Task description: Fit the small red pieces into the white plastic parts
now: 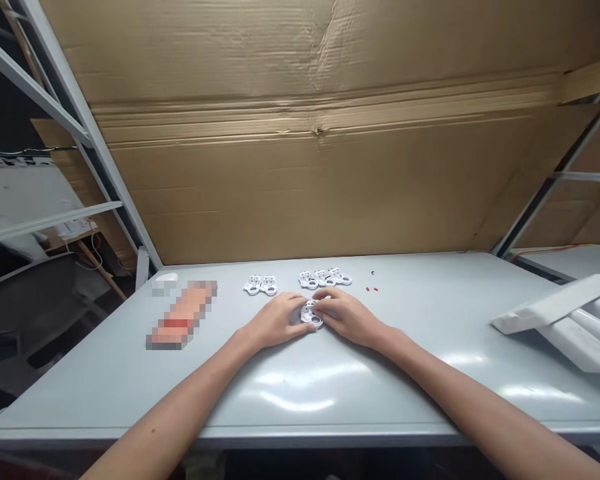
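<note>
Brown cardboard (300, 193) stands behind a pale, glossy worktop (230, 393) that throws back bright streaks of light on the near side of the fingers. Between the fingers of both hands, at the middle of the worktop, is a small white plastic piece (311, 315) with a round ring at its lower end. Fingers and thumb of the left hand (279, 321) are closed around its left side, the thumb along the near edge. Fingers of the right hand (347, 317) bend in close together and touch its upper right side; whether they pinch it, I cannot tell.

Just beyond the fingertips sits a close row of three similar white pieces (324, 277). Beyond the left fingers, a little to the left, a pair of similar pieces (253, 283) lies side by side. Past the right fingers, somewhat to the right, are two tiny red bits (368, 289), with a tiny dark bit (373, 272) farther back. Well left of the left fingers lies a pixelated orange object (187, 310), a small white object (167, 277) behind it. Well right of the right fingers rest long white blocks (555, 313), one across the others.
</note>
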Demonstrator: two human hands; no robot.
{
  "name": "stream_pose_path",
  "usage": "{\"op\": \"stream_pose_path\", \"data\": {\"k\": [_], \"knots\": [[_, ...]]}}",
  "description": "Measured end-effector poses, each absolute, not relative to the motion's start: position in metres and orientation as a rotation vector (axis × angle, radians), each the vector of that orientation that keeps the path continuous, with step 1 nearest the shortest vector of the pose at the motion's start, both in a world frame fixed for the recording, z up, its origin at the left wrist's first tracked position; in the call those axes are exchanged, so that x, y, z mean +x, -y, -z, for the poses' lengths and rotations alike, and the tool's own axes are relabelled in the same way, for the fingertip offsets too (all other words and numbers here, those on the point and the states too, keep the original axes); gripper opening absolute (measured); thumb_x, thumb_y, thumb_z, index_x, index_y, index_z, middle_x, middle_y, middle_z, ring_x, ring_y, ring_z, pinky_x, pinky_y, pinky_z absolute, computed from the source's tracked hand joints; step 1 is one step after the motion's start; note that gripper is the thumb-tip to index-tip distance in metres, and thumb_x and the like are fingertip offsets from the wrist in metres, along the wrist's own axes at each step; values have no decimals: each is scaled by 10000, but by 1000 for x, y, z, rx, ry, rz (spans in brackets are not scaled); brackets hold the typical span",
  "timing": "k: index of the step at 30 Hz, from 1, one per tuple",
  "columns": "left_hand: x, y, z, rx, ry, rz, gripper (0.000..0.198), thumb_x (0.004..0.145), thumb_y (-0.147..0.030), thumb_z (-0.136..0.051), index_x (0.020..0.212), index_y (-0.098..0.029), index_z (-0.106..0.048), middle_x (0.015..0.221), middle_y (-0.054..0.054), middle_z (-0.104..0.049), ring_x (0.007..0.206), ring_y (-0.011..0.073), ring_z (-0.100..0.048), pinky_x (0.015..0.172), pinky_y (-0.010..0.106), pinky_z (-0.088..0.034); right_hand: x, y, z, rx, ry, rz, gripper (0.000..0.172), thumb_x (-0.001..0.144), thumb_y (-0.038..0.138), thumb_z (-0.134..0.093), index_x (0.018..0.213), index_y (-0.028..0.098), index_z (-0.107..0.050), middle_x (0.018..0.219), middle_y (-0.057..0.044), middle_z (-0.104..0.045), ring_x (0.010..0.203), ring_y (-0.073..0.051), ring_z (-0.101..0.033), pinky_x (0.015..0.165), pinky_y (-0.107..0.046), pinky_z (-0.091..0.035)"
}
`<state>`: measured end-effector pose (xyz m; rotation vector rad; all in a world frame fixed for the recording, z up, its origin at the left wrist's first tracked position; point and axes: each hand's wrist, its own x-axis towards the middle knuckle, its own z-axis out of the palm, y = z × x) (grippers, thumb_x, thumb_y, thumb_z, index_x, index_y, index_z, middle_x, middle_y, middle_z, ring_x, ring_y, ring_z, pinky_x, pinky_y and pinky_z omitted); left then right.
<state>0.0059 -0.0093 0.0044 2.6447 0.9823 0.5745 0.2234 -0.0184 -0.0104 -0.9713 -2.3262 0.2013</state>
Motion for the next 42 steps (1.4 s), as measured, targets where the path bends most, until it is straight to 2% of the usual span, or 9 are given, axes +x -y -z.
{"op": "stream_pose_path", "data": {"k": [5, 9, 16, 21, 26, 29, 32, 37, 42], "knots": [[7, 8, -3, 2642, -1070, -593, 364, 881, -537, -622, 1079, -233, -654, 1156, 76, -655, 1079, 277, -592, 890, 369, -486, 217, 17, 10, -949, 2387, -30, 296, 955, 154, -398, 973, 178, -692, 987, -121, -695, 901, -235, -629, 790, -383, -516], [9, 9, -4, 2626, -1124, -596, 355, 866, -523, -639, 1068, -231, -650, 1120, 68, -670, 1040, 271, -609, 880, 369, -491, 217, 19, 6, -991, 2304, -90, 306, 952, 165, -368, 928, 200, -671, 976, -109, -709, 887, -234, -638, 809, -398, -511], [4, 9, -6, 2605, -1175, -588, 393, 871, -522, -616, 1128, -225, -631, 1178, 94, -652, 1078, 290, -599, 901, 398, -487, 233, 10, -12, -1029, 1432, -860, 217, 906, 397, -562, 977, 210, -647, 882, -59, -720, 819, -207, -689, 821, -393, -560], [1, 9, -6, 2668, -1152, -562, 385, 908, -508, -578, 1144, -206, -617, 1205, 102, -630, 1116, 283, -578, 939, 387, -467, 255, -1, -16, -1065, 921, -1234, 105, 890, 226, -605, 980, 224, -658, 946, -42, -705, 952, -142, -684, 966, -282, -536], [0, 9, -4, 2693, -1140, -552, 392, 925, -510, -554, 1162, -203, -605, 1210, 108, -627, 1111, 282, -577, 933, 389, -469, 259, -3, -12, -1067, 764, -1396, 173, 881, 86, -526, 938, 216, -624, 1148, -87, -677, 1161, -145, -626, 1018, -255, -517], [0, 9, -4, 2706, -1136, -554, 381, 926, -508, -555, 1167, -216, -600, 1229, 105, -620, 1132, 281, -571, 945, 379, -463, 256, -4, -12, -1057, 710, -1462, 237, 865, 23, -445, 944, 183, -601, 1276, -130, -615, 1194, -141, -611, 1003, -228, -522], [0, 9, -4, 2709, -1142, -545, 379, 928, -497, -555, 1170, -208, -597, 1229, 112, -617, 1134, 280, -570, 947, 378, -462, 254, -3, -14, -1077, 717, -1472, 232, 895, 48, -400, 908, 174, -594, 1295, -153, -603, 1191, -165, -617, 976, -255, -549], [1, 10, -5, 2711, -1139, -542, 377, 929, -481, -560, 1173, -195, -595, 1220, 122, -617, 1122, 283, -569, 944, 398, -467, 253, -2, -17, -1015, 601, -1509, 128, 923, 125, -500, 885, 181, -608, 1171, -137, -675, 1112, -174, -662, 880, -238, -597], [1, 10, -5, 2729, -1139, -544, 377, 932, -470, -561, 1185, -192, -594, 1218, 121, -614, 1121, 276, -570, 947, 392, -469, 251, -1, -18, -984, 583, -1535, 170, 911, 62, -524, 940, 160, -660, 1049, -99, -717, 943, -129, -709, 809, -181, -605]]}}
